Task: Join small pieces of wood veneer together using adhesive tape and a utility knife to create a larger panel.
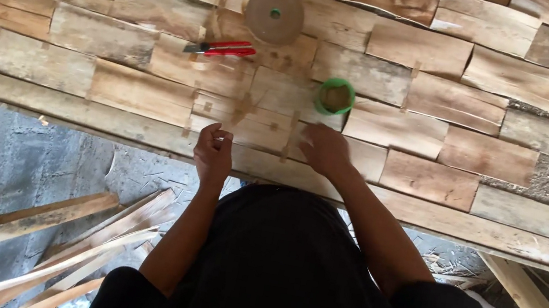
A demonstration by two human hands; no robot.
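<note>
Pressing our flat, open right hand (323, 149) on thin, light, brittle veneer strips (250, 124) near the worktop's front edge, we pinch something unclear with left hand (213, 151).

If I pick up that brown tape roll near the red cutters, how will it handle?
The tape roll lies flat on the wood sheets, so it probably won't roll until stood on edge. It looks thick and fully wound, so likely stiff and fairly hefty.
</note>
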